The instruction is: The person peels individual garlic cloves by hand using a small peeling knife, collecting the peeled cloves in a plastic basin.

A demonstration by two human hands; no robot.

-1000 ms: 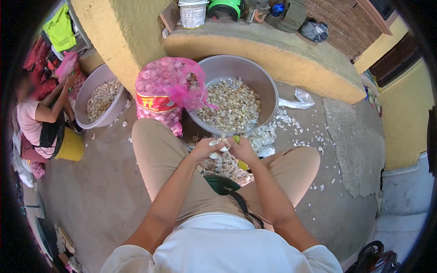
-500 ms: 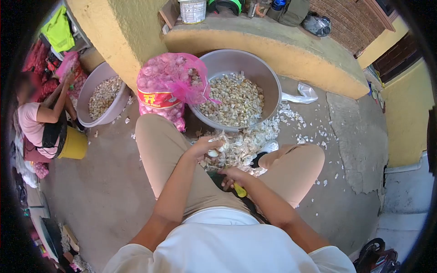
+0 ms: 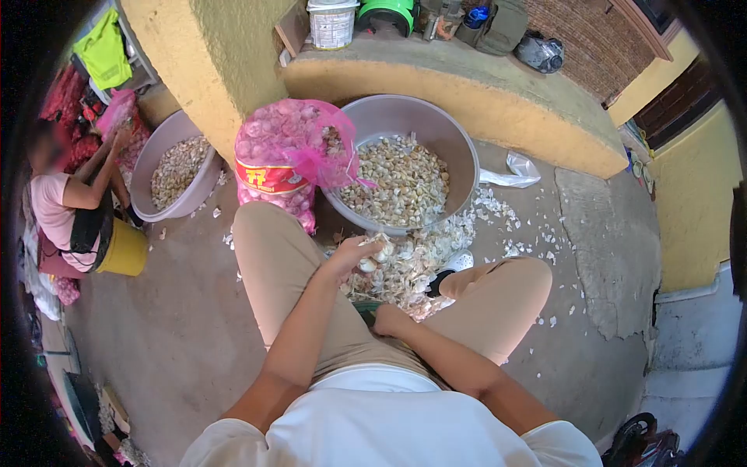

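Concrete yard floor is lying littered with papery white garlic skins (image 3: 412, 261); left hand (image 3: 354, 253) is gripping a white garlic bulb (image 3: 367, 265) near the half-full grey metal basin of cloves (image 3: 401, 183), right hand (image 3: 389, 319) resting curled in the lap, grip unclear, pink mesh sack of unpeeled garlic (image 3: 284, 156) still bulging.

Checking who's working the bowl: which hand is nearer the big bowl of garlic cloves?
Left. The left hand holds a garlic piece just below the bowl's rim; the right hand sits lower, in the lap between the thighs.
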